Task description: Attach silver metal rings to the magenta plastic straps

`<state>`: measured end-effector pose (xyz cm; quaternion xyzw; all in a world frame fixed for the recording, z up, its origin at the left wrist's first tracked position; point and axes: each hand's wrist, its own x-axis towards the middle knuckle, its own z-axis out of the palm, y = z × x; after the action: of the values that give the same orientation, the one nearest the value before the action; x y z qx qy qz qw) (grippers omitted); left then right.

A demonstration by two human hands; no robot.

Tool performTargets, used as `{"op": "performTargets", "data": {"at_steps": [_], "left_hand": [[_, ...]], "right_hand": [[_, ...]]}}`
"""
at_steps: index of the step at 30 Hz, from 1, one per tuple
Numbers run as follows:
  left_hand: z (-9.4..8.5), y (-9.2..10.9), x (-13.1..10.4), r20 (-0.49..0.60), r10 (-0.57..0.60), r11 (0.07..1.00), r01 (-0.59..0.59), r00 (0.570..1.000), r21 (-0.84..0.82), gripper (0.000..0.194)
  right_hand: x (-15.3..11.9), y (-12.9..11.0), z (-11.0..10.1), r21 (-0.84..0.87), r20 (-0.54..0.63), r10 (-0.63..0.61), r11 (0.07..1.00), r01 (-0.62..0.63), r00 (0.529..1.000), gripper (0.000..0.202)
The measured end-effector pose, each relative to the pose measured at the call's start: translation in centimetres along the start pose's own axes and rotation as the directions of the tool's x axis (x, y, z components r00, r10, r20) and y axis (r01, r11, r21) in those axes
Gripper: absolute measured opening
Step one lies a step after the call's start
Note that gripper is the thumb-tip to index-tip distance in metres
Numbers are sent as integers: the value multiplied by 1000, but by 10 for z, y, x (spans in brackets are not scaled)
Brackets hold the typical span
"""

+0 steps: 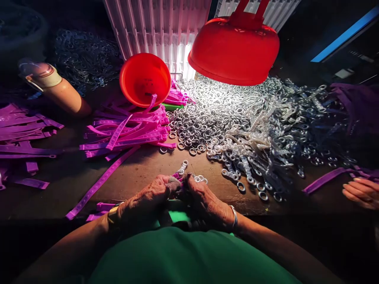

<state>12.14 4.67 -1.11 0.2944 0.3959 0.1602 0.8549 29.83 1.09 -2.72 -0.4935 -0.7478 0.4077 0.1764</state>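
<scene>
My left hand (155, 191) and my right hand (205, 199) meet close to my body at the table's front edge. Both are closed, with dark cloth covers on the fingertips. A bit of purple strap (178, 174) shows at my left fingertips, and the left hand pinches it. Just beyond it a pale ring-ended link (183, 167) sticks up; whether it is joined to the strap I cannot tell. What the right fingers grip is hidden. Beside them lie a few white rings (200, 179).
A heap of metallic-looking rings (219, 106) and a pile of pale links (254, 146) lie under a red lamp (237, 51). Purple straps (133, 130) are stacked at left beside another red lampshade (145, 81). An orange bottle (63, 90) stands left. Another person's hand (363, 192) is at right.
</scene>
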Motion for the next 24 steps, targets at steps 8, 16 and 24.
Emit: {"op": "performTargets", "data": {"at_steps": [8, 16, 24], "left_hand": [[1, 0, -8, 25, -5, 998, 4, 1000, 66, 31], [-4, -3, -8, 53, 21, 997, -24, 998, 72, 39], [-8, -2, -11, 48, 2, 997, -6, 999, 76, 41]], "right_hand": [[-8, 1, -6, 114, 27, -200, 974, 195, 980, 39], [-7, 5, 5, 50, -27, -228, 972, 229, 973, 33], [-8, 9, 6, -101, -10, -227, 969, 225, 974, 36]]}}
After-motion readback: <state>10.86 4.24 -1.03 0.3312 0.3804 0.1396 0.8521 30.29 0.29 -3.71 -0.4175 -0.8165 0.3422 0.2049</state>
